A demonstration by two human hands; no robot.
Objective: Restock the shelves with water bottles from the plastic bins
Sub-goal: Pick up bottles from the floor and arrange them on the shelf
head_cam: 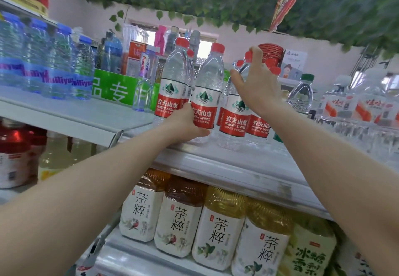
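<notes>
On shelf (216,163), left hand (185,124) grips water bottle (206,94).

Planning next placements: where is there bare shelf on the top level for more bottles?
Bare shelf runs between the blue-label bottles and the red-cap bottles, ahead of the green sign. A thin front strip lies below the red-cap group. Crowded: that group, where the left hand and right hand work, and the packs to the right.
</notes>
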